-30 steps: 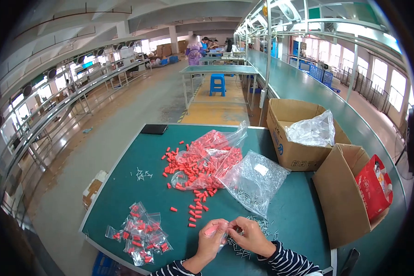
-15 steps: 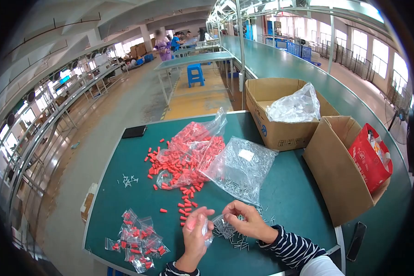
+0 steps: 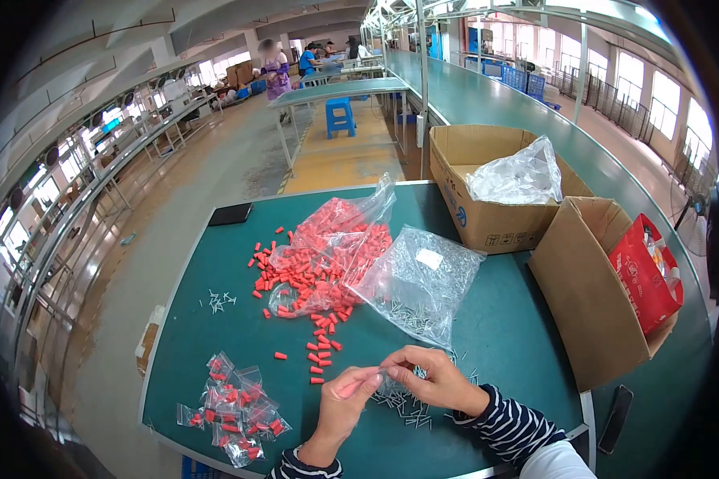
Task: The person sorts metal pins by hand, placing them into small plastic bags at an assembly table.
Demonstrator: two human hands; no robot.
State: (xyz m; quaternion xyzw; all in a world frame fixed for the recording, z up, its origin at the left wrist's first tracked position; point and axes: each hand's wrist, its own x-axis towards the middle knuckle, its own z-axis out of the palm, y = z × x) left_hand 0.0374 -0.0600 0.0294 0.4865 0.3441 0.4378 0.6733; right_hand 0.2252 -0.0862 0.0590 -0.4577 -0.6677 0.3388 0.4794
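Over the front of the green table, my left hand (image 3: 345, 405) and my right hand (image 3: 433, 380) meet with fingertips pinched on a small clear plastic bag (image 3: 386, 385). The fingers hide most of the bag, and its contents cannot be made out. Beneath and beside my right hand lie loose grey screws (image 3: 411, 411). A short line of red plastic plugs (image 3: 317, 369) runs up from my left hand. Left of that hand is a pile of small clear zip bags (image 3: 236, 411) with red plugs inside.
Behind my hands lie a large bag of red plugs (image 3: 327, 255) and a large bag of screws (image 3: 423, 283). Cardboard boxes (image 3: 507, 235) stand at the right. A few screws (image 3: 217, 301) and a black flat object (image 3: 230, 214) lie left. A phone (image 3: 616, 419) rests far right.
My hands have come together, and my right fingers now pinch the small bag's edge beside my left fingertips. The camera view has shifted slightly.
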